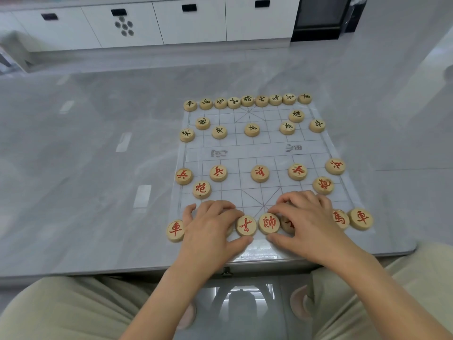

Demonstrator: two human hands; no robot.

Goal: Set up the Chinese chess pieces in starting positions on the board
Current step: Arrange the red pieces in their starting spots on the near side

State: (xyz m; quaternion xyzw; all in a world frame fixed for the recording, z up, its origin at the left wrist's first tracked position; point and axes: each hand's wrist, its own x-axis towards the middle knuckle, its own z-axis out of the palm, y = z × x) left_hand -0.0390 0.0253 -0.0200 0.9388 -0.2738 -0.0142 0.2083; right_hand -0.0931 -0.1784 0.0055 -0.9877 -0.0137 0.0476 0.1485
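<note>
Progress: judged close to the end, going by the single head view. Counted nine pieces in the black back row [247, 100] along the far edge of the board [247, 153], well beyond both hands. Found two black cannons [203, 123] and five black soldiers [252, 129] a little nearer, all still far from the fingertips. Saw five red soldiers [260, 173] just beyond the knuckles, spread across the board's width, and two red cannons [201, 189] closer in, one beyond each hand toward its outer side.

Found the left hand [210, 227] and right hand [306, 219] both lying on the red back row [269, 223] at the near edge. Had fingers bent over the row's far side and thumbs against its near side, pinching the line of pieces as if squaring it up. Made out a chariot just outside the left hand, an advisor and the general between the two hands, a half-hidden piece under the right fingers, then a horse and a chariot just outside the right hand. Could not see the pieces under either palm, so could not confirm the full nine.

Judged only tidying left: straightening that near row, perhaps nudging a few loosely seated pieces onto their crossings. Spotted no spare pieces on the worktop [98, 168].
</note>
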